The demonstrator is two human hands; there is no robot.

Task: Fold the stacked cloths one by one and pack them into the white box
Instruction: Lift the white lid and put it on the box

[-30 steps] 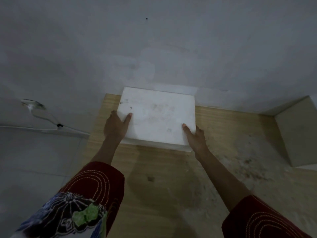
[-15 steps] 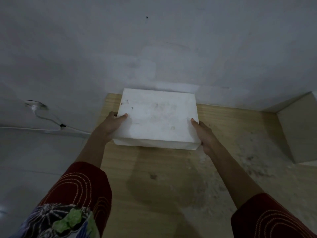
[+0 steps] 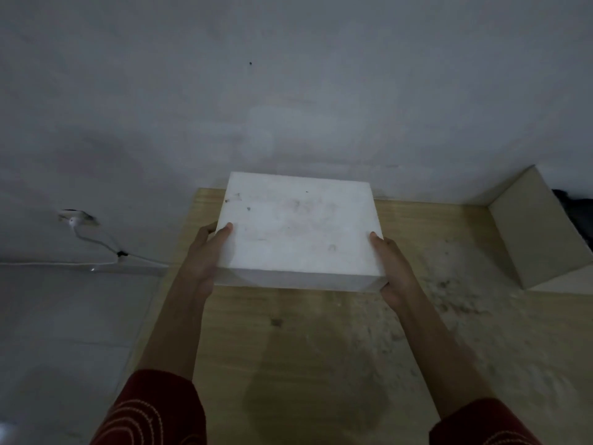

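Observation:
The white box [image 3: 298, 228] is closed, with a scuffed lid, and is held just above the wooden table [image 3: 321, 348] near the wall. My left hand [image 3: 205, 255] grips its left side with the thumb on top. On the right side my right hand [image 3: 391, 268] holds the box, fingers under the front corner. No cloths are in view.
A tan cardboard box [image 3: 532, 232] stands at the table's right rear. The grey wall [image 3: 288, 91] rises right behind the white box. A white cable [image 3: 96, 242] hangs from a wall socket at the left, above the grey floor.
Both hands have lifted the white box off the table and drawn it slightly toward me. My grip slid from the near corners to the sides.

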